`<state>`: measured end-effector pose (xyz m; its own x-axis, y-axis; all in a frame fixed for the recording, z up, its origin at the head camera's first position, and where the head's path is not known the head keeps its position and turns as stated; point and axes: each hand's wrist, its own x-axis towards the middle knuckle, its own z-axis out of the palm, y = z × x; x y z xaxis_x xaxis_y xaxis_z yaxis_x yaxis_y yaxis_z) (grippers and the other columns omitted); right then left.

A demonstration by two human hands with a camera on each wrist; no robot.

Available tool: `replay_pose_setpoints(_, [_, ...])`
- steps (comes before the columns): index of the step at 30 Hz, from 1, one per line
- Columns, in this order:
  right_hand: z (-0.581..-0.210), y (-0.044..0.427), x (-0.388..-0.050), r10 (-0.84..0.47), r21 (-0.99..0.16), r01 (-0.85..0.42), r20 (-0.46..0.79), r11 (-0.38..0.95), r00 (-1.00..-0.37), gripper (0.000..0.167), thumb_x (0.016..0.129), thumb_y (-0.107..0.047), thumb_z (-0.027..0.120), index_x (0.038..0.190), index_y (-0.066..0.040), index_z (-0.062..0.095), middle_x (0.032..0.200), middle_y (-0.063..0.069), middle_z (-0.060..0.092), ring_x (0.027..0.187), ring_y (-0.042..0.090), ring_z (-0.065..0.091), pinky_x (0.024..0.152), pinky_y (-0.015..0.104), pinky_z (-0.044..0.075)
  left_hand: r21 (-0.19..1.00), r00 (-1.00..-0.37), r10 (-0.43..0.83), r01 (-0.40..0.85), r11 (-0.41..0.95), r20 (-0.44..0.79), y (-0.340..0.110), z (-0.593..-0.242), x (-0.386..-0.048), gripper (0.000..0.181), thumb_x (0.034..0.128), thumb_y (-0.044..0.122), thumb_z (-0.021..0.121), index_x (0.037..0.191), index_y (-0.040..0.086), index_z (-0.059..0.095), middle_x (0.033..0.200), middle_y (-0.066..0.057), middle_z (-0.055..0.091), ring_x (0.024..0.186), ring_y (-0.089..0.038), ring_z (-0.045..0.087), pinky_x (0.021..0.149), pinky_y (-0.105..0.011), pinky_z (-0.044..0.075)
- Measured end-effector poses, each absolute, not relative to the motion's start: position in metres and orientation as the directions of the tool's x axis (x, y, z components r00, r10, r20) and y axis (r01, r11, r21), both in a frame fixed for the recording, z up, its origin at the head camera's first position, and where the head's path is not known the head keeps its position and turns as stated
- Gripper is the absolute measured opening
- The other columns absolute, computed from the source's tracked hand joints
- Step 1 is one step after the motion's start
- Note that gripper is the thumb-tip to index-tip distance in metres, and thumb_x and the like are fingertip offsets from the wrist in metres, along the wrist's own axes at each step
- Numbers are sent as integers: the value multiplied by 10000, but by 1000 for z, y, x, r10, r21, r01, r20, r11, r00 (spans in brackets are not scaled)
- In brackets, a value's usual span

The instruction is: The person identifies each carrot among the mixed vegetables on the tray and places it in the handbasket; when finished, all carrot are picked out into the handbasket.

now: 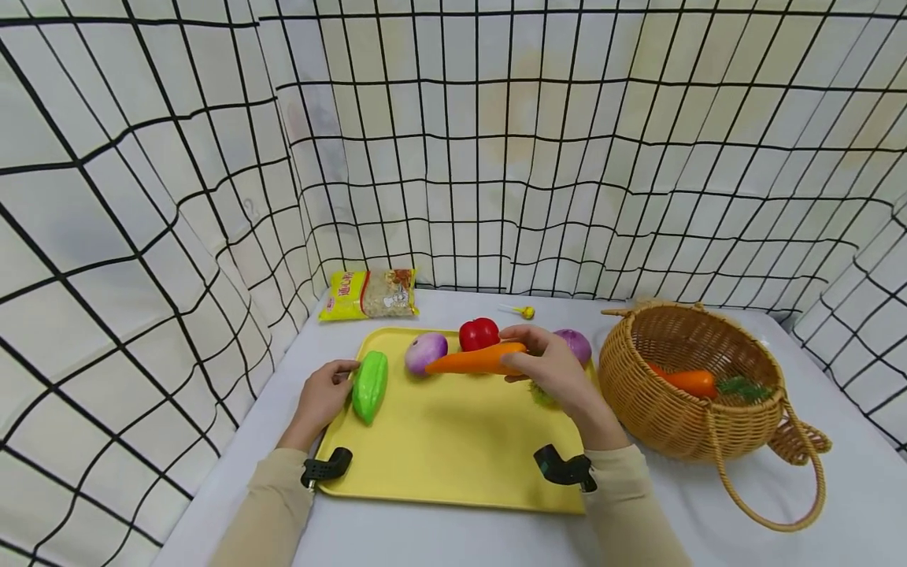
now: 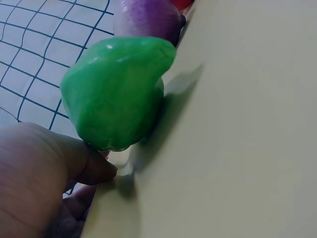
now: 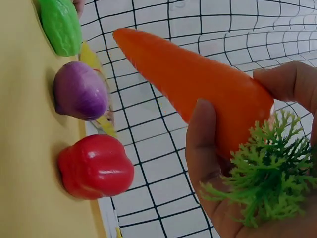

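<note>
My right hand (image 1: 549, 364) holds an orange toy carrot (image 1: 475, 360) by its thick end above the yellow tray (image 1: 453, 465). In the right wrist view, thumb and fingers pinch the carrot, and its green leafy top (image 3: 267, 173) hangs over the palm. My left hand (image 1: 326, 396) grips the tray's left rim, thumb on top and fingers beneath, beside a long ridged green vegetable (image 1: 370, 387). Along the tray's back lie a purple onion (image 1: 427, 353) and a red bell pepper (image 1: 479, 335). A second purple onion (image 1: 575, 346) sits right of them, partly behind my right hand.
To the right stands a wicker basket (image 1: 659, 409) with another carrot (image 1: 690, 383) inside; its handle (image 1: 772, 520) droops onto the table. Behind the tray lie a yellow food packet (image 1: 368, 295) and a small yellow lollipop-like item (image 1: 527, 313). Black netting over white cloth surrounds the table.
</note>
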<state>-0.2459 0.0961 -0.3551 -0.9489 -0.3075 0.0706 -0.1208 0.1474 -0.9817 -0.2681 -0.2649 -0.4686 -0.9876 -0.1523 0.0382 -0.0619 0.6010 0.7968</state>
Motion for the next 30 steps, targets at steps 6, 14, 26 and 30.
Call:
replay_pose_setpoints(6, [-348,110,-249,-287,-980,-116,65,164,-956,354,909,-147,654,1221,8,594,1205,195,588,966,289,643,839,356,561,800,-987,-155,-55,597,49,-262,-469,-273,369,960,73,473,1304,60,607,1286,-177,585,1095,-308,554,881,-447,478])
replay_pose_setpoints(14, [-347,143,-247,-150,-990,-77,59,118,-987,378,940,-164,632,1265,20,570,1259,181,531,1038,242,597,859,304,548,795,-987,-149,-48,604,54,-264,-468,-268,382,944,52,466,1300,45,606,1298,-195,580,1116,-331,550,902,-474,466])
replay_pose_setpoints(26, [-335,209,-234,-19,-919,-285,291,270,-956,459,953,-268,639,1311,9,559,1251,80,538,1000,99,619,814,193,534,789,-987,-143,-35,613,68,-265,-467,-269,364,950,59,480,1288,40,613,1271,-187,598,1076,-318,564,893,-466,464])
replay_pose_setpoints(30, [-336,236,-231,20,-912,-268,288,311,-957,434,954,-276,635,1305,-29,571,1218,4,545,1003,78,593,791,166,532,788,-987,-144,-34,614,69,-265,-468,-267,363,949,59,476,1284,35,614,1276,-188,597,1086,-325,563,899,-472,463])
